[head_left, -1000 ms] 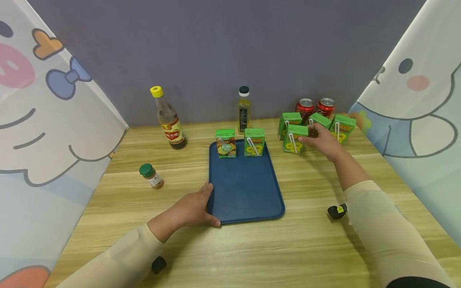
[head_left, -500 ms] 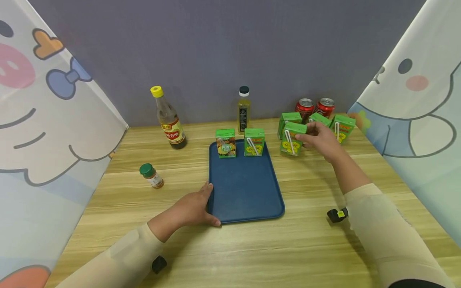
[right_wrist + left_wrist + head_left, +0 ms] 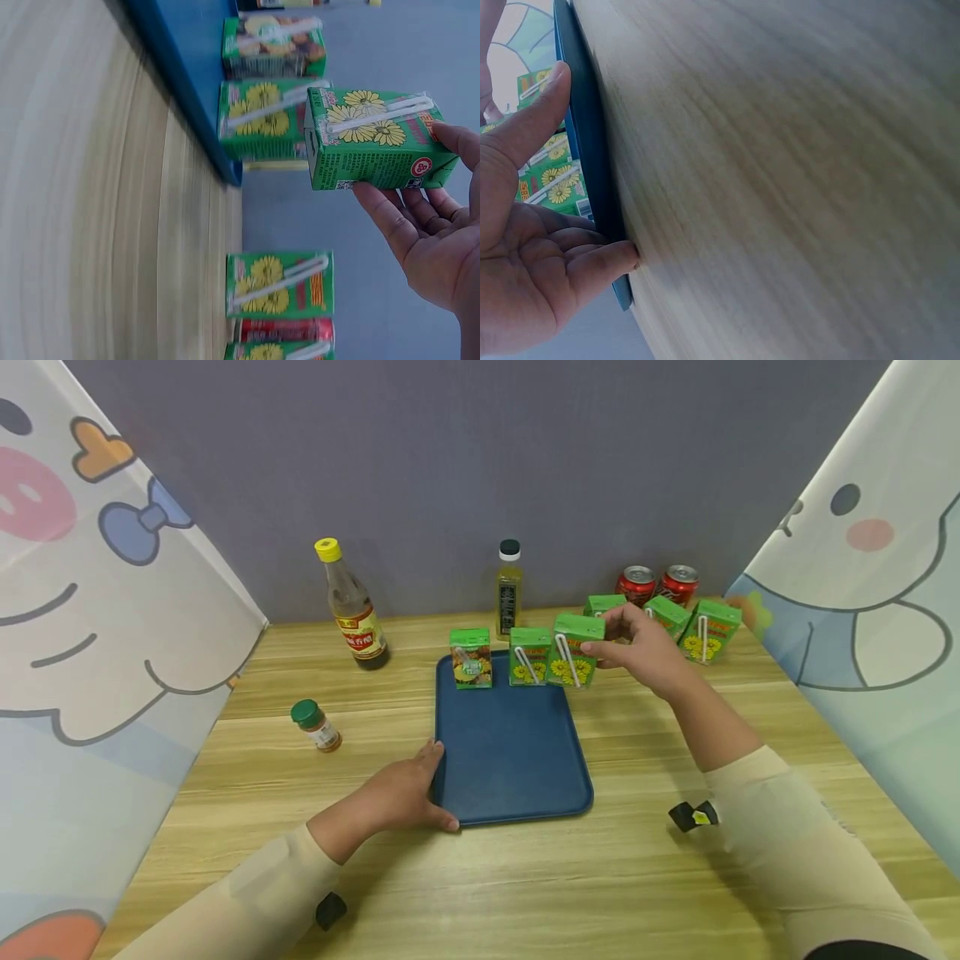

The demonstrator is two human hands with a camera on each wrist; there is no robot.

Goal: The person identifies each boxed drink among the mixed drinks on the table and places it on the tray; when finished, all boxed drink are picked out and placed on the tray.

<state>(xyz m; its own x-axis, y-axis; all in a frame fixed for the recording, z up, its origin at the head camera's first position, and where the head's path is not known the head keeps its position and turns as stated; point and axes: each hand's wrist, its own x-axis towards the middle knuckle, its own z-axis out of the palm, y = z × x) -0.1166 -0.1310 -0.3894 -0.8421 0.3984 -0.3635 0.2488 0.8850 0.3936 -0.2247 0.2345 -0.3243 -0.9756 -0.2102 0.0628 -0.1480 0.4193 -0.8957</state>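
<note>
In the head view my right hand (image 3: 641, 647) pinches a green juice box (image 3: 573, 652) by its right side. It is held up by the tray's far right corner, its straw facing me. The right wrist view shows that box (image 3: 379, 139) lifted, thumb on one face and fingers on another. Two more green boxes, a brown-fronted one (image 3: 471, 658) and a flower-printed one (image 3: 527, 657), stand at the far end of the blue tray (image 3: 510, 752). My left hand (image 3: 401, 793) rests against the tray's near left corner, thumb and fingers spread along the rim (image 3: 589, 127).
Several juice boxes (image 3: 708, 631) stand at the back right, before two red cans (image 3: 678, 583). A yellow-capped bottle (image 3: 358, 627) and a green-lidded spice jar (image 3: 317, 727) are left of the tray. A dark-capped oil bottle (image 3: 508, 593) stands behind it.
My right hand has lifted the juice box from the back right group and carried it left to the tray's far right corner. The left hand and tray have stayed put.
</note>
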